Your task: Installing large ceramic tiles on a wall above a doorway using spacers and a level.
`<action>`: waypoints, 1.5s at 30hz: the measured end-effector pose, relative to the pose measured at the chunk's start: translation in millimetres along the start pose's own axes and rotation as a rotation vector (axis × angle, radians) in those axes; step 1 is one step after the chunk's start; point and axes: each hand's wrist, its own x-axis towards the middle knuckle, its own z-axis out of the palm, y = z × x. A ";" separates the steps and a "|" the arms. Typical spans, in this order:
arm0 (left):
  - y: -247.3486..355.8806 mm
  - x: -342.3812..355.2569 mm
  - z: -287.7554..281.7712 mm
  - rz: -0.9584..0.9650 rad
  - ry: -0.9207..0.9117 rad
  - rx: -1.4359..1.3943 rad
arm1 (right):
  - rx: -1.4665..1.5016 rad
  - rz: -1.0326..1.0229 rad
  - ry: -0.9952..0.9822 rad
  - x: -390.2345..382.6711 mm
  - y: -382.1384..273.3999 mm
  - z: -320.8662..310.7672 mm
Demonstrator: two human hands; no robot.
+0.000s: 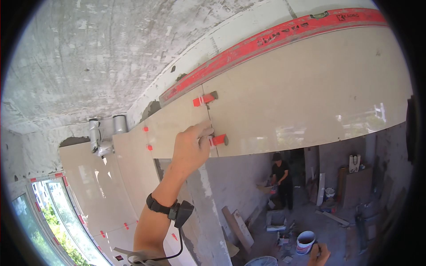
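Observation:
High on the wall, my left hand reaches up to the seam between two glossy beige tiles. Its fingers pinch the near end of a red tile leveling wedge, which sits across the seam by the lower tile edge. Another red wedge with a white clip crosses the same seam above the hand. My right hand shows only partly at the bottom edge, fingers curled; whatever it may hold is hidden. A long red spirit level lies along the top edge of the large beige tile.
Pipes stick out near the ceiling, left of the tiles. A window is at the lower left. Far below, a person in dark clothes stands among boards, a white bucket and scattered debris. A strapped device sits on my left wrist.

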 end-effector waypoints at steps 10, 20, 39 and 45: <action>-10.8 7.2 12.0 -0.386 0.545 -0.900 | 0.042 0.160 -0.081 -10.6 -4.2 -11.7; 26.7 -3.1 6.8 -0.213 0.074 -0.075 | 0.043 0.274 -0.056 -24.1 -2.8 -26.7; 13.6 29.5 14.8 -0.424 0.263 -0.363 | 0.080 0.324 -0.122 -44.4 17.1 -44.7; 67.0 27.0 10.0 -0.243 0.215 -0.588 | 0.059 0.299 -0.092 -52.0 13.8 -42.5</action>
